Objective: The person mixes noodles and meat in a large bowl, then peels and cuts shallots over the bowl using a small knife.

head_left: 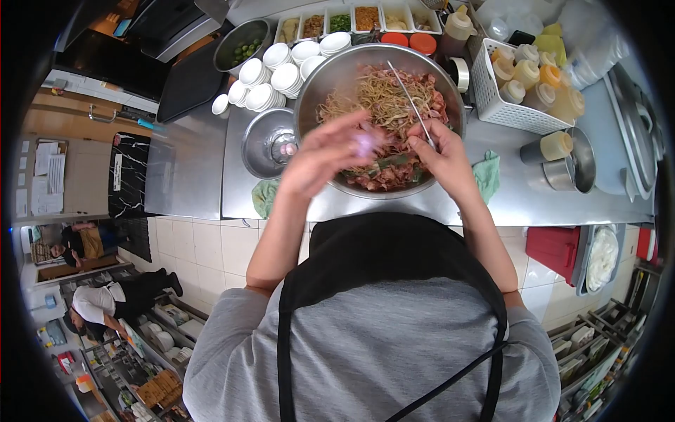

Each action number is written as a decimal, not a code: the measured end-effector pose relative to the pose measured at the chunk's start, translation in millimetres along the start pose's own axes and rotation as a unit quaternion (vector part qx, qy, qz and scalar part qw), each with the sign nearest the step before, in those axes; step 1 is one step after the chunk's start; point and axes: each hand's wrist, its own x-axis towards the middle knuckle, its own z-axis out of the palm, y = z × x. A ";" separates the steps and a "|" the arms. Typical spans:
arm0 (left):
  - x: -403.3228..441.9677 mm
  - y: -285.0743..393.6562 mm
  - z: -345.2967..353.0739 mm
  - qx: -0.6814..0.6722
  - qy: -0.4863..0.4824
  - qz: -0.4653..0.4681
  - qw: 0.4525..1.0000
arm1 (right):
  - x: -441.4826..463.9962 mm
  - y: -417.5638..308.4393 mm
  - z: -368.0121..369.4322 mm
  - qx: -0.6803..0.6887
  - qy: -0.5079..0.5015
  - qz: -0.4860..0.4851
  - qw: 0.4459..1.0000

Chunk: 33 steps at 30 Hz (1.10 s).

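In the head view, my right hand [441, 151] grips a knife [408, 91], its thin long blade seen nearly edge-on and pointing away over the big steel bowl [309, 84]. My left hand [323, 155] is smeared by motion above the bowl's near left part. At its fingers is a small pale purple lump, probably a shallot [365, 144], also blurred. Under both hands the bowl holds a mix of brown noodle-like strands [383, 95] and reddish-brown pieces [387, 176]. A smaller steel bowl [254, 151] to the left contains a few small pinkish bulbs [288, 149].
Stacked white cups [260, 97] and a pot of green fruit [245, 50] stand at back left. Ingredient trays [339, 24] line the back. A white basket [520, 112] of sauce bottles stands right. Green cloths [486, 174] flank the bowl. Another person [102, 302] works at far left.
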 end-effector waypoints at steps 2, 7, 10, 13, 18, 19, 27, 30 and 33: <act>-7.0 10.1 -35.0 0.196 0.153 0.092 0.964 | 2.4 12.6 -5.7 -0.063 0.021 -0.012 0.998; -29.0 18.3 -133.1 0.339 0.339 0.071 0.875 | 3.2 24.0 -17.3 -0.194 0.040 -0.046 0.979; -33.1 18.2 -144.6 0.219 0.289 0.043 0.931 | 2.5 20.4 -17.3 -0.205 0.021 -0.017 0.978; -30.5 15.7 -139.2 0.139 0.253 0.047 0.956 | 1.8 25.6 -17.0 -0.193 0.038 -0.033 0.980; -30.4 18.7 -163.6 0.276 0.394 0.069 0.874 | -5.1 16.7 -19.2 -0.160 0.041 -0.021 0.986; -30.5 16.2 -170.8 0.276 0.397 0.071 0.872 | -6.7 13.5 -18.8 -0.151 0.039 0.008 0.988; 12.4 3.3 -112.5 0.512 0.410 0.168 0.736 | -7.5 17.6 -19.5 -0.120 0.049 0.004 0.992; 51.4 -22.6 -110.1 0.829 0.219 0.117 0.500 | -7.9 14.6 -18.8 -0.128 0.052 -0.004 0.990; 74.1 -33.7 -101.6 0.903 0.187 -0.002 0.387 | -9.6 16.4 -19.3 -0.135 0.054 -0.019 0.989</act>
